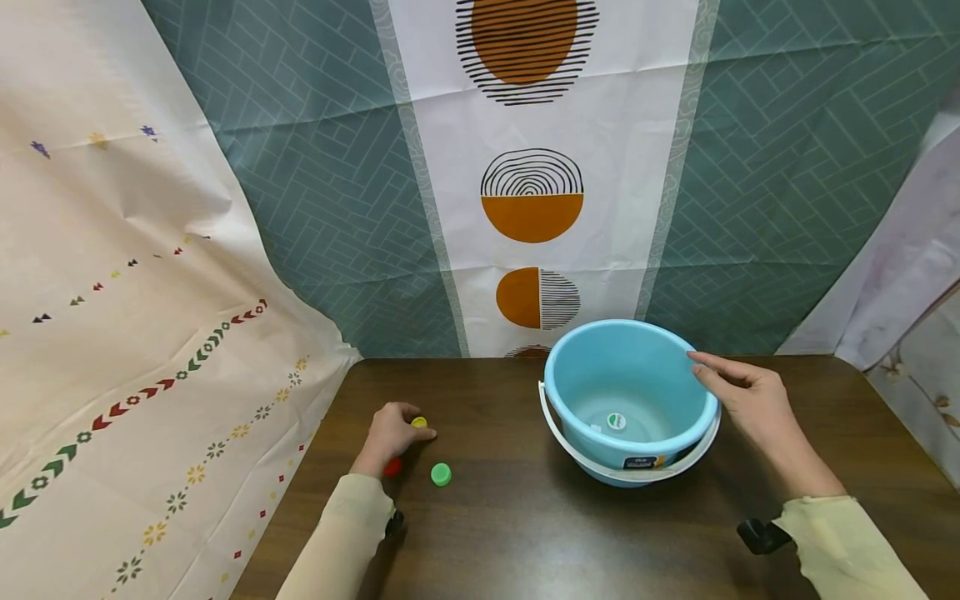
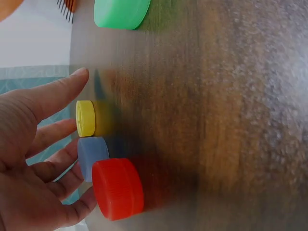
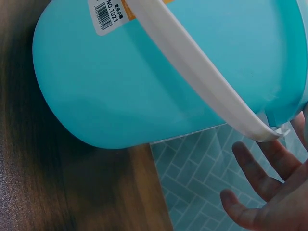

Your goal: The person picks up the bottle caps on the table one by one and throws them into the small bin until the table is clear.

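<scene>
My left hand (image 1: 393, 431) is at the yellow cap (image 1: 419, 422) on the table's left part. In the left wrist view the hand (image 2: 41, 149) has its thumb raised apart from the yellow cap (image 2: 86, 118), its other fingers loosely bent behind that cap, a blue cap (image 2: 91, 156) and a red cap (image 2: 118, 189). The blue one is hidden in the head view. My right hand (image 1: 750, 396) pinches the rim of the light-blue bucket (image 1: 618, 375) between thumb and index finger; in the right wrist view its other fingers (image 3: 257, 175) spread beside the white handle (image 3: 192, 67).
A green cap (image 1: 441, 474) lies nearer the front than the yellow one, right of the red cap (image 1: 392, 467). The brown table (image 1: 510, 533) ends at a patterned curtain (image 1: 315, 208) behind; a pale embroidered cloth (image 1: 150, 333) hangs at the left.
</scene>
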`<state>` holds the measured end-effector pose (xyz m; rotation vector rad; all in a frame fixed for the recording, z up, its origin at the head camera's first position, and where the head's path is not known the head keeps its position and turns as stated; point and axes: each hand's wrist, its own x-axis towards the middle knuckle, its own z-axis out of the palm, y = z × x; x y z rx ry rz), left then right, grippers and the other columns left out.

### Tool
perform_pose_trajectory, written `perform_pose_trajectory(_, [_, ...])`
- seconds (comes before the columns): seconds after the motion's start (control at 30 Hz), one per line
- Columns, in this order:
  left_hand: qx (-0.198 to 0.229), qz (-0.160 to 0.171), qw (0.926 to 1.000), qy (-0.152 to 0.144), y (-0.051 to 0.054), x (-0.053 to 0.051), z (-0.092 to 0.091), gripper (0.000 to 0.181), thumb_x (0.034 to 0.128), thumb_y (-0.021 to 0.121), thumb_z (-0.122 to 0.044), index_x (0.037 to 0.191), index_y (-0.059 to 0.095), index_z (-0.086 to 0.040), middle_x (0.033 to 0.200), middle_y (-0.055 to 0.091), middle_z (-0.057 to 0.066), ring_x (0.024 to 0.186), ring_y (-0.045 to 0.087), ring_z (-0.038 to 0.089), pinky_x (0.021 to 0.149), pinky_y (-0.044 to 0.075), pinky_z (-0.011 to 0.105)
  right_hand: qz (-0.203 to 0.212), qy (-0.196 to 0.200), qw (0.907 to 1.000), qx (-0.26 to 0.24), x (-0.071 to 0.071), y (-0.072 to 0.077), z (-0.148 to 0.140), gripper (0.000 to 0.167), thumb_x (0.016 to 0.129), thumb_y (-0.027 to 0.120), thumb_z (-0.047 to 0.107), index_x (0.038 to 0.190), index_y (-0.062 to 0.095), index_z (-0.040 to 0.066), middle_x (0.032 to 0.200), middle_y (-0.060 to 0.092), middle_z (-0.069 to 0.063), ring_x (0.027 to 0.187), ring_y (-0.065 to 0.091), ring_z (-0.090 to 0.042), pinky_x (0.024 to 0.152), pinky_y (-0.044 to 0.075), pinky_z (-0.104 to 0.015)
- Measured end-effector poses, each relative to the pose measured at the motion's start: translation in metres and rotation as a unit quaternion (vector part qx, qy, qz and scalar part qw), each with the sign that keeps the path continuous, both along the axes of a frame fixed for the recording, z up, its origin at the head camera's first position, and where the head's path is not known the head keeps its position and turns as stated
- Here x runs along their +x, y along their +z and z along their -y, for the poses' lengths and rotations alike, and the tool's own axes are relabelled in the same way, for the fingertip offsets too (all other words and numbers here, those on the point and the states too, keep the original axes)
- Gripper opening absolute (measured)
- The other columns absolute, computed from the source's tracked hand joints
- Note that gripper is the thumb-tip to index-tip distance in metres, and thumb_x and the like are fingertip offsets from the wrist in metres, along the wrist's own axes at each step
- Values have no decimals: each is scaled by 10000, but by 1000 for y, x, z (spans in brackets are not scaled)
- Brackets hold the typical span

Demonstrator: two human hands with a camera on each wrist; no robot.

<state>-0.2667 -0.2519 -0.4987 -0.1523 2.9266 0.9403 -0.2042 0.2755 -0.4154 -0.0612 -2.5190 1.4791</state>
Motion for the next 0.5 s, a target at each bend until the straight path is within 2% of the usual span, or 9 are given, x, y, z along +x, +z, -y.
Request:
perform_pose_trajectory(0.3, [-182,-21,9998,-64,-1,0,0,466,674,837,-257,1058,686,-41,1035,685,96,858,611,205,750,525,370,52,34,10000,-47,0,0,0,456,873,596,459,1257,611,214,1102,575,256,956,516,188,699,504,-112])
perform_pose_trajectory(0.5, [-142,-54,9999,65,-2,0,2,400,679,832,-219,1009,698,-37,976,690,89,799,606,187,723,530,355,22,30,10000,-47,0,0,0,453,873,597,457,1253,614,210,1092,574,265,960,515,186,699,500,-106])
